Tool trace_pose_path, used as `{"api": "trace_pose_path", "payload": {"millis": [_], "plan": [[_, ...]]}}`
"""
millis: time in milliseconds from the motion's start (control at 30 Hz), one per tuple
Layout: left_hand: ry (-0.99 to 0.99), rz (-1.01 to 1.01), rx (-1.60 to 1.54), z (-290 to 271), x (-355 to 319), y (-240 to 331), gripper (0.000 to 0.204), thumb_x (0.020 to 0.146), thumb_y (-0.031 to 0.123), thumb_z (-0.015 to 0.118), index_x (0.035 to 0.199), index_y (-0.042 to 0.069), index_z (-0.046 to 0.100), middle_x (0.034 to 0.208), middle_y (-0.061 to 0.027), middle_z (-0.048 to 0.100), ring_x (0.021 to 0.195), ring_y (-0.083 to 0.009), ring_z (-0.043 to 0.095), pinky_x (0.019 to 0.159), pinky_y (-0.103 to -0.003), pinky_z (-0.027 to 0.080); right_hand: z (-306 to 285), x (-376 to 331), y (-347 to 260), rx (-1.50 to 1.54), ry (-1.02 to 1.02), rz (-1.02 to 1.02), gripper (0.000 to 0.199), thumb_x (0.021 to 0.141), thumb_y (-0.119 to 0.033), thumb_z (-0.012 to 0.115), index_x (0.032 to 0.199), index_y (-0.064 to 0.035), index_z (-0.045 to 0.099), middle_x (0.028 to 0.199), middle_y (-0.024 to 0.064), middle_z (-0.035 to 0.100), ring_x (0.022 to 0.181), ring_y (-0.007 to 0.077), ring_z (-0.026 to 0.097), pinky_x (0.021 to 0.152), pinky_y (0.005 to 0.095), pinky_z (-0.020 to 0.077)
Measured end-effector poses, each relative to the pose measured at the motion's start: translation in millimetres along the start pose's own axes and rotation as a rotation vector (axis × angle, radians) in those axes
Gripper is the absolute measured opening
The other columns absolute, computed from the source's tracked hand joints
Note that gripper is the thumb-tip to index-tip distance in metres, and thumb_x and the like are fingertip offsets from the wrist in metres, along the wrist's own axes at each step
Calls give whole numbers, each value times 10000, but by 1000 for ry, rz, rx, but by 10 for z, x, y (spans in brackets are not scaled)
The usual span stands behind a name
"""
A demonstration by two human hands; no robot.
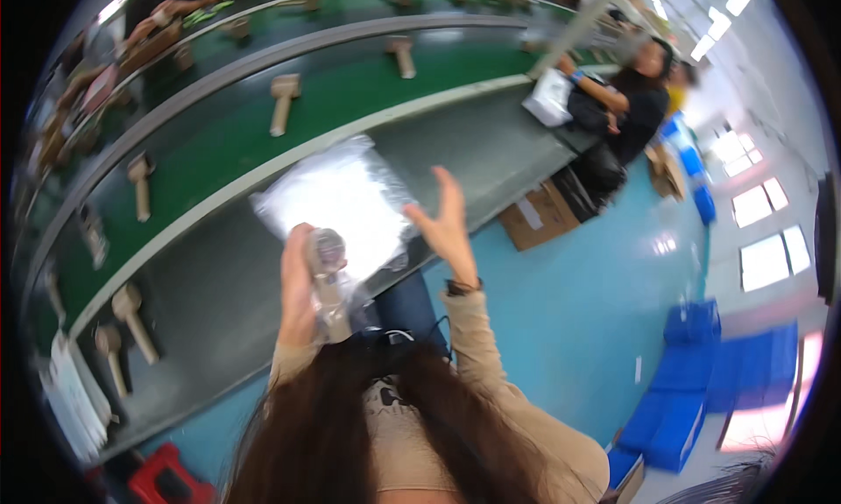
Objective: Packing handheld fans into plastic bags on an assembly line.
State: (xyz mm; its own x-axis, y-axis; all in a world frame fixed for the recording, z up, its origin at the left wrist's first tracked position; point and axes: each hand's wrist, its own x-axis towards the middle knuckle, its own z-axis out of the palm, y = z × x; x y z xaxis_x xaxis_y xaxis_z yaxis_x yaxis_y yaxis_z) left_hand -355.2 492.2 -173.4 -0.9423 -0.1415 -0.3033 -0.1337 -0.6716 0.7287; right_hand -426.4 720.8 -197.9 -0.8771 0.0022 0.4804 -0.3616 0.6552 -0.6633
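Observation:
My left hand (298, 281) is closed round a beige handheld fan (331, 289) in a clear plastic bag, its round head pointing up and its handle down toward my body. Loose plastic hangs beside the handle. My right hand (448, 228) is raised to the right, thumb and fingers spread, with nothing in it. Between and beyond my hands, a stack of clear plastic bags (350, 197) lies on the grey worktable (219, 303), shining white under the light. Two more beige fans (131, 316) lie on the table at the left, unwrapped as far as I can see.
Past the table a green conveyor belt (236, 136) carries several spaced fans. White flat sheets or bags (74, 399) stand at the table's left end. A co-worker (639, 101) sits at the far right near a cardboard box (539, 215). Blue bins (674, 408) stand on the floor.

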Motion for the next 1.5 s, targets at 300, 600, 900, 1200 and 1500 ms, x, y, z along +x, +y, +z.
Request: {"api": "trace_pose_path", "payload": {"millis": [300, 600, 900, 1200, 1500], "plan": [[-216, 376, 116, 521, 187, -117, 328, 1022, 370, 332, 1041, 83, 489, 980, -21, 485, 916, -97, 475, 833, -250, 407, 420, -321, -648, 612, -454, 146, 671, 844, -67, 600, 1398, -13, 225, 1189, 143, 523, 1054, 223, 534, 894, 319, 438], [880, 1297, 1610, -1484, 1625, 1746, 383, 738, 260, 670, 1038, 33, 599, 1020, -177, 596, 959, -348, 556, 866, -440, 431, 196, 6, -668, 875, -326, 479, 273, 846, -113, 655, 1076, -14, 546, 838, 1, 581, 640, 52, 492, 535, 213, 388], [890, 640, 1785, -4107, 2286, 2565, 428, 876, 411, 581, 1094, 47, 528, 1052, -223, 622, 965, -439, 585, 823, -475, 455, 321, -10, -658, 917, -168, 396, 309, 851, -169, 679, 1084, -28, 533, 833, 1, 571, 647, 61, 506, 541, 218, 415], [128, 325, 412, -2336, 1840, 1935, 442, 958, 285, 527, 1289, -2, 459, 1186, -146, 594, 868, -148, 595, 745, -255, 498, 94, 330, -181, 1968, -211, 845, 336, 939, -386, 540, 963, -56, 483, 699, -8, 412, 613, 82, 432, 581, 218, 404], [-134, -137, -212, -133, 1248, 973, 367, 887, 110, 631, 1177, -44, 468, 1140, -189, 554, 986, -264, 599, 832, -323, 547, 157, 460, -36, 2494, -34, 1254, 317, 854, -248, 670, 823, -23, 450, 747, 49, 427, 670, 161, 445, 654, 284, 434]]}}
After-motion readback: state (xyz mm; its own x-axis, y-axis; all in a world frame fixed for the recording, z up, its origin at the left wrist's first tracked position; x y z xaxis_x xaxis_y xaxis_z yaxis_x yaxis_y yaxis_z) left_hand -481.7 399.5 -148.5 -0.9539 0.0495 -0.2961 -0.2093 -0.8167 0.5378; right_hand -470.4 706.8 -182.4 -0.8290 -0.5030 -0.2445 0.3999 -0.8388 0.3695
